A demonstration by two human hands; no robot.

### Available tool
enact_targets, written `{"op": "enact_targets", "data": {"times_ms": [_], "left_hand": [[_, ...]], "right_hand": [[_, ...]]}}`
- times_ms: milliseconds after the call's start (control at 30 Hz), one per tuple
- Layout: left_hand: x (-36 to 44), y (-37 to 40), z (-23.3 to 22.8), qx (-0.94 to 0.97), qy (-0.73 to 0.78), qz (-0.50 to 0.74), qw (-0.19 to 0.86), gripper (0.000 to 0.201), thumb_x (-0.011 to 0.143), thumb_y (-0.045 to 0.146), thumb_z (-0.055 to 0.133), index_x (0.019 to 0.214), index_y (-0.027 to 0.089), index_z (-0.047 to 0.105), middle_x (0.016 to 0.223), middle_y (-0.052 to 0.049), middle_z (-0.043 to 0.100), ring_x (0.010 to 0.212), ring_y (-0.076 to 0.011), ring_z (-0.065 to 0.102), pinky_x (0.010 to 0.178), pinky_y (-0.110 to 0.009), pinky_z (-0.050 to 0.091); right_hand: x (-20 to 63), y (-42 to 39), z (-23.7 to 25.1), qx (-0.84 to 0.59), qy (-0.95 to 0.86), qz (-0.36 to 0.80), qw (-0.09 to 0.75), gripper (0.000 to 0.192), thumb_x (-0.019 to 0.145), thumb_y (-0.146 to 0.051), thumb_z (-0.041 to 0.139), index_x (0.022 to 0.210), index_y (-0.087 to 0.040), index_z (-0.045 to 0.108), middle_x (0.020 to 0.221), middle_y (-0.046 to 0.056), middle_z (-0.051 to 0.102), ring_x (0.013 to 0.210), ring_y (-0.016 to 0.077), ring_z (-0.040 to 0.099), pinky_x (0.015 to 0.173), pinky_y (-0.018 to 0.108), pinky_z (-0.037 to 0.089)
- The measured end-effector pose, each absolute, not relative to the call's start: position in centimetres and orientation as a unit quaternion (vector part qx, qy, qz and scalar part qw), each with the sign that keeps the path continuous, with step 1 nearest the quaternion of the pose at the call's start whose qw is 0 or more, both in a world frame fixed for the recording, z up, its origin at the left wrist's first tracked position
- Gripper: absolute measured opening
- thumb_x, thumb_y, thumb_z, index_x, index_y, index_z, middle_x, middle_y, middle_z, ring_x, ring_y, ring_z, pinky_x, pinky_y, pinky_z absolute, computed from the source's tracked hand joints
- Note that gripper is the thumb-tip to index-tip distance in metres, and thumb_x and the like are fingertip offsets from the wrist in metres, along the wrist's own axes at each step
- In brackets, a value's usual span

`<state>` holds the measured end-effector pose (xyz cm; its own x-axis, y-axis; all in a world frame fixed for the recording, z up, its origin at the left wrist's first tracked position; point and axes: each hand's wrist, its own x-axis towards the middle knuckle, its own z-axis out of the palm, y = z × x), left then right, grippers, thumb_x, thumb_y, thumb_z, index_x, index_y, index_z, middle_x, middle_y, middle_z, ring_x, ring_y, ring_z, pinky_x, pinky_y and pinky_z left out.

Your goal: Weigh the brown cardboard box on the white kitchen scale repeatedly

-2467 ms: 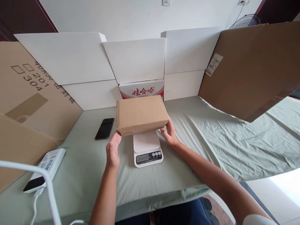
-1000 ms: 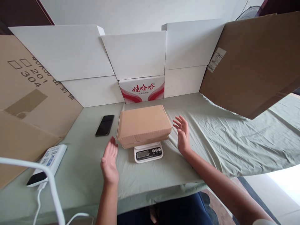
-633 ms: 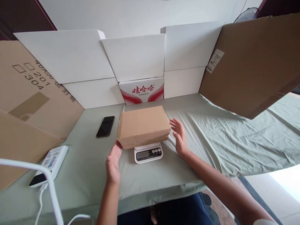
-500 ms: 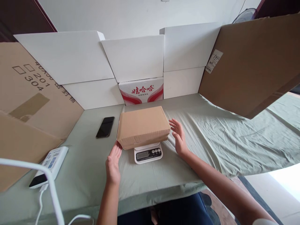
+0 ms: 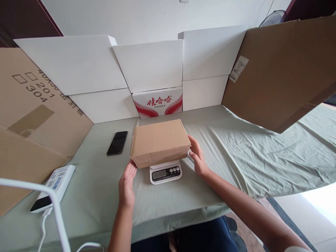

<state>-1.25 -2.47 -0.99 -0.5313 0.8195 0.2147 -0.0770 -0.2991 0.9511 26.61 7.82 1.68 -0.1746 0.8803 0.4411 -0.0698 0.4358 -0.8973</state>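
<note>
A closed brown cardboard box (image 5: 160, 141) lies on a small white kitchen scale (image 5: 166, 174) and overhangs its sides. The scale's display and buttons show at the front; its platform is hidden under the box. My left hand (image 5: 127, 185) is at the box's front left corner, fingertips tucked behind and below the edge. At the opposite end, my right hand (image 5: 198, 157) presses its curved fingers and thumb to the right side. Between them, the two hands hold the box, which appears to rest on the scale.
A black phone (image 5: 117, 143) lies left of the box. Farther left is a white power strip (image 5: 54, 189) with a cable, behind a curved white tube (image 5: 56, 203). White boxes (image 5: 149, 66) line the back, with large cardboard cartons (image 5: 278, 73) at both sides. Green cloth (image 5: 210, 189) covers the table.
My right hand has moved left and its fingers have closed in from beside the box to its right side. My left hand, the box and the scale stay nearly where they were.
</note>
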Motion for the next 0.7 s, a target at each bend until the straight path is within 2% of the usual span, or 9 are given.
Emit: {"op": "enact_targets", "data": {"times_ms": [233, 500, 700], "left_hand": [[-1.3, -2.5, -1.2, 0.373, 0.514, 0.707, 0.313, 0.074, 0.086, 0.070, 0.057, 0.134, 0.015, 0.066, 0.139, -0.020, 0.064, 0.137, -0.0351, 0.054, 0.119, -0.054, 0.035], [-1.3, -2.6, -1.5, 0.370, 0.521, 0.704, 0.310, 0.072, 0.086, 0.068, 0.057, 0.134, 0.015, 0.066, 0.142, -0.020, 0.061, 0.137, -0.0359, 0.054, 0.118, -0.056, 0.036], [-1.9, -0.6, 1.9, 0.387, 0.502, 0.713, 0.299, 0.069, 0.087, 0.067, 0.058, 0.132, 0.015, 0.066, 0.143, -0.021, 0.061, 0.137, -0.0353, 0.054, 0.118, -0.054, 0.037]], "right_hand": [[26.2, 7.3, 2.1, -0.316, -0.666, 0.405, 0.541, 0.062, 0.096, -0.058, 0.052, 0.152, -0.035, 0.038, 0.159, 0.006, 0.043, 0.144, 0.0327, 0.043, 0.114, 0.051, 0.044], [26.2, 7.1, 2.1, -0.321, -0.685, 0.388, 0.526, 0.065, 0.095, -0.060, 0.051, 0.154, -0.035, 0.035, 0.161, 0.006, 0.040, 0.147, 0.0329, 0.040, 0.115, 0.052, 0.042], [25.7, 8.9, 4.4, -0.291, -0.677, 0.392, 0.551, 0.066, 0.095, -0.057, 0.054, 0.153, -0.034, 0.035, 0.162, 0.005, 0.039, 0.148, 0.0316, 0.039, 0.118, 0.051, 0.040]]}}
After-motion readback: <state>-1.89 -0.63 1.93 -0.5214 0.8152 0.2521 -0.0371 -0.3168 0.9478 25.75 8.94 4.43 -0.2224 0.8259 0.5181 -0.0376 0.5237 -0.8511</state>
